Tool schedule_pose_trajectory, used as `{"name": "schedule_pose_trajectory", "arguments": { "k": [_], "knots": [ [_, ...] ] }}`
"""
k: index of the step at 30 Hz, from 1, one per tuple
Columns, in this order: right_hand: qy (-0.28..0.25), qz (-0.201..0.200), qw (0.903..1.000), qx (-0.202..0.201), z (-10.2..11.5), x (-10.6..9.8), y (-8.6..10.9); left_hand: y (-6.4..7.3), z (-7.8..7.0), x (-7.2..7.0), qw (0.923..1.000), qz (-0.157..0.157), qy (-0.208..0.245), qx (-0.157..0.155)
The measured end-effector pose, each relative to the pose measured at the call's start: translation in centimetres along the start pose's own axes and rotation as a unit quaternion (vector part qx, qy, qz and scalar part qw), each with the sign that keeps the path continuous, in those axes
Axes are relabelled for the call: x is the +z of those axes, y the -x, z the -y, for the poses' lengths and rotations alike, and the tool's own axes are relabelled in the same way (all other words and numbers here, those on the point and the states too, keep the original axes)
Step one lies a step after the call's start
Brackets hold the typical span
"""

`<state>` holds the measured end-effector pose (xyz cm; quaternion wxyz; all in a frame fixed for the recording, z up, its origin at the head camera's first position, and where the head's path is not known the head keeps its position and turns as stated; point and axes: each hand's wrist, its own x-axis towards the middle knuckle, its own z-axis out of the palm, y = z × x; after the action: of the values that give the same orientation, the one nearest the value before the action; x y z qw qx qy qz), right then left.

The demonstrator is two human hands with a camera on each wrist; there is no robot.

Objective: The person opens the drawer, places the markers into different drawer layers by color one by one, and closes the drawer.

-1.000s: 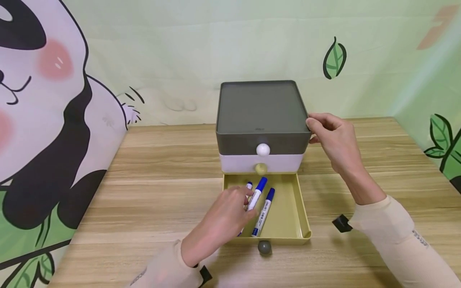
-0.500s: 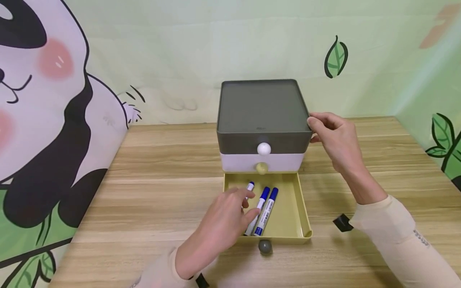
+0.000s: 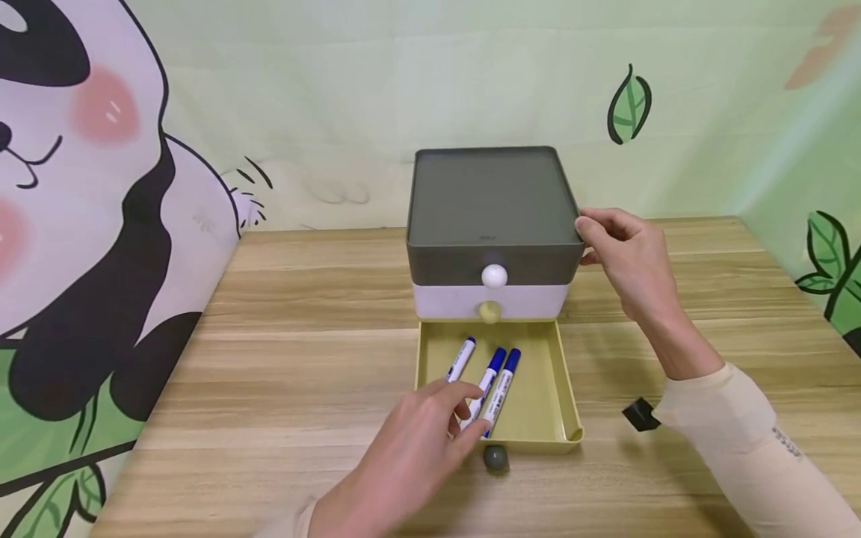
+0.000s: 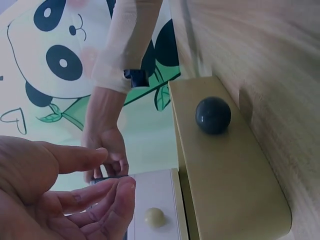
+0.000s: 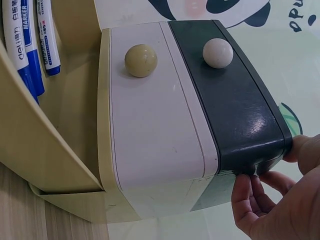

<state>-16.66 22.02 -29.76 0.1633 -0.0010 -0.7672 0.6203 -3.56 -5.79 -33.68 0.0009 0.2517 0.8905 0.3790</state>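
A three-tier desktop drawer box (image 3: pixel 494 198) has a dark grey top tier, a white middle one and a yellow bottom drawer (image 3: pixel 538 396), which is pulled out. Three blue-capped whiteboard markers lie in that drawer: one marker (image 3: pixel 460 359) on the left, and a middle marker (image 3: pixel 496 360) close beside a right marker (image 3: pixel 504 388). My left hand (image 3: pixel 417 448) is over the drawer's front left corner; in the left wrist view nothing is between its loosely bent fingers (image 4: pixel 90 155). With thumb and fingers, my right hand (image 3: pixel 632 261) holds the right edge of the dark top tier.
A dark ball knob (image 3: pixel 495 459) sticks out from the yellow drawer's front, with a white knob (image 3: pixel 494 276) and a yellowish knob (image 3: pixel 489 311) above. The box stands on a wooden table (image 3: pixel 309 336), close to a printed backdrop (image 3: pixel 323 112).
My left hand has let go of the middle marker, which now lies beside the right one. That hand has drawn back toward the drawer's front. The right hand keeps its hold.
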Motion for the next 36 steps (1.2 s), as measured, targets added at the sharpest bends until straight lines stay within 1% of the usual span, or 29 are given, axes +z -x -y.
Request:
{"name": "schedule_pose_trajectory", "arguments": {
  "k": [4,6,11,15,19,23,28,33,36],
  "knots": [
    [-0.002,0.000,1.0000,-0.001,0.0,-0.1,0.0,0.6,-0.2,0.3,0.9998,-0.002,0.014,0.014],
    [-0.001,0.001,1.0000,-0.001,0.0,-0.1,0.0,0.8,-0.2,0.4,0.9997,0.003,0.014,0.019],
    [-0.001,0.002,1.0000,-0.002,0.0,-0.1,-0.1,1.3,0.0,1.0,0.9991,0.028,0.011,0.029],
    [0.001,0.002,1.0000,-0.002,0.0,-0.1,-0.1,1.5,0.2,1.3,0.9985,0.035,0.013,0.039],
    [0.001,0.002,1.0000,-0.001,-0.1,-0.1,-0.1,1.6,0.5,1.8,0.9973,0.055,0.013,0.047],
    [0.006,0.002,1.0000,0.000,-0.1,-0.2,-0.1,1.8,0.9,2.6,0.9955,0.075,-0.003,0.058],
    [0.012,0.002,0.9999,0.000,-0.1,-0.2,-0.1,2.0,1.5,3.4,0.9933,0.088,-0.034,0.067],
    [0.010,0.002,0.9999,-0.001,-0.1,-0.2,0.0,2.0,1.7,3.8,0.9916,0.094,-0.057,0.068],
    [0.010,0.002,0.9999,-0.001,-0.1,-0.1,0.0,1.9,1.8,3.9,0.9913,0.097,-0.061,0.064]
  ]
}}
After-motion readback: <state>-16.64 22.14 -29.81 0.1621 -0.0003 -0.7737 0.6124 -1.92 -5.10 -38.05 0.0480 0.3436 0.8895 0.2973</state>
